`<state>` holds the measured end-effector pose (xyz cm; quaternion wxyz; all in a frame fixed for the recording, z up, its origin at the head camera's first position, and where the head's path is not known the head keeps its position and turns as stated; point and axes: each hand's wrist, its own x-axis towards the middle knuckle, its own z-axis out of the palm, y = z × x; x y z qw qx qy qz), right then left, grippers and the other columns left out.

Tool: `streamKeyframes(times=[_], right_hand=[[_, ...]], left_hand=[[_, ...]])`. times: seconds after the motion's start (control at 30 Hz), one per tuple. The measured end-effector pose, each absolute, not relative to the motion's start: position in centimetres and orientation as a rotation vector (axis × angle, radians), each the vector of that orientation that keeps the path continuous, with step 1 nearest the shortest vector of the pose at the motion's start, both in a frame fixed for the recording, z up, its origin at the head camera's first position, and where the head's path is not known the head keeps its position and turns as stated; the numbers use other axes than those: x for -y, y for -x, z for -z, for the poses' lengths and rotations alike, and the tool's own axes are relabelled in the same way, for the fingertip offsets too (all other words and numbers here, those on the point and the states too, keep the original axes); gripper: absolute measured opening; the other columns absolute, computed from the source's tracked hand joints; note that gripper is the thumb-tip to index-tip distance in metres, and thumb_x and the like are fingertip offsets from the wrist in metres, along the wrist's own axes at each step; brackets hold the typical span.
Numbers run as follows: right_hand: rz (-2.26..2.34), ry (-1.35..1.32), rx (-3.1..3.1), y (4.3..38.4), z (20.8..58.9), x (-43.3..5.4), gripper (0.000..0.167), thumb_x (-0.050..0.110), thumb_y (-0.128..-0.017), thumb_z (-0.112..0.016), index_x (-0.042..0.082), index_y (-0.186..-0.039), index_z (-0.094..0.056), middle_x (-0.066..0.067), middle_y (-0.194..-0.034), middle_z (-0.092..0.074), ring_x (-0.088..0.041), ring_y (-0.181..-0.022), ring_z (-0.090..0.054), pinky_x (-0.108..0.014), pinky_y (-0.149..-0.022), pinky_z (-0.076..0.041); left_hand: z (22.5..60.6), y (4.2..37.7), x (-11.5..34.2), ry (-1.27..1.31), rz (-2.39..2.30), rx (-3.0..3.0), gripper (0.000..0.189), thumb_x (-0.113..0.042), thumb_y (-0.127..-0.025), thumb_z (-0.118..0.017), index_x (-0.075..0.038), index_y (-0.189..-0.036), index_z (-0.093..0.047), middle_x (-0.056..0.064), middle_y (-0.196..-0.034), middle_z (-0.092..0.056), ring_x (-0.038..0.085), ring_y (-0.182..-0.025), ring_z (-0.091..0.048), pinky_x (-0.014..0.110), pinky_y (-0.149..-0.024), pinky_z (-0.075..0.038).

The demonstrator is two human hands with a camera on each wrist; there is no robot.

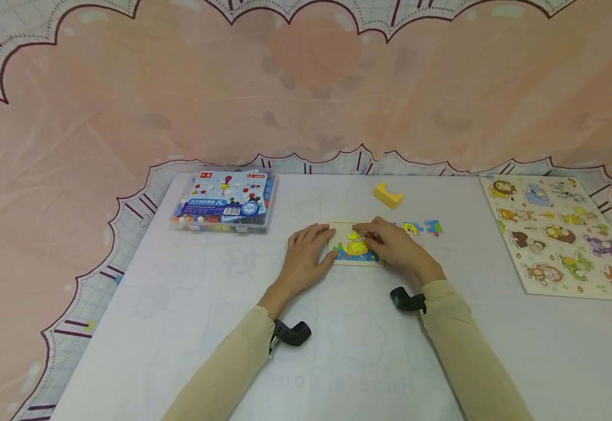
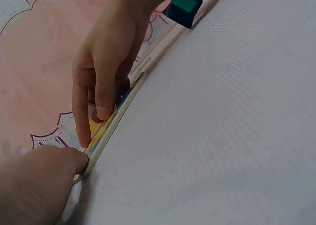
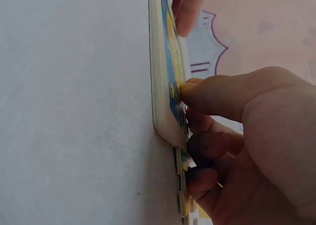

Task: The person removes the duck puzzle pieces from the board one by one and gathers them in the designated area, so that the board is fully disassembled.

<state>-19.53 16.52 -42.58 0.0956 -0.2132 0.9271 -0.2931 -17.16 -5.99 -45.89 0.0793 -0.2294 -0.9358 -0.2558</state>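
a pale-framed puzzle (image 1: 357,248) is showing a yellow duck above blue, the left hand (image 1: 304,252) resting relaxed fingers alongside, the right hand (image 1: 399,247) touching, its grasp being unclear.

On the plastic box's (image 1: 271,202) label (image 1: 216,188), I read a barcode (image 1: 231,211), Chinese characters (image 1: 203,202) and a number ending "04" (image 1: 250,208); faint lettering (image 1: 361,383) on the desk (image 1: 127,351) possibly says "Have a good".

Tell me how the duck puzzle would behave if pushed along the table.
The puzzle would probably slide without bending, since its edges look straight. It seems unlikely to tip, lying flat on the white table. It may feel light, being small and thin.
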Motion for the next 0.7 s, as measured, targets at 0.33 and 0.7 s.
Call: streamKeyframes(times=[0.33,0.7], right_hand=[[0.873,0.618,-2.742,19.46,42.56,-16.41,0.033,0.015,-0.095,-0.054,0.017,-0.128,-0.057,-0.006,-0.096,-0.053,-0.020,-0.084,-0.049,-0.030,-0.071,-0.042],[0.953,0.616,-2.724,19.59,42.52,-16.57,0.031,0.013,-0.095,-0.055,0.017,-0.125,-0.057,-0.006,-0.099,-0.053,-0.018,-0.080,-0.047,-0.029,-0.066,-0.042]], left_hand=[[45.89,17.18,6.02,0.679,0.753,2.818,0.047,-0.032,-0.092,-0.059,-0.014,-0.135,-0.052,0.004,-0.139,-0.049,0.023,-0.134,-0.038,0.048,-0.108,-0.027],[45.78,17.10,5.98,0.683,0.768,2.808,0.047,-0.031,-0.092,-0.059,-0.013,-0.134,-0.053,0.004,-0.139,-0.049,0.024,-0.133,-0.039,0.048,-0.108,-0.027]])
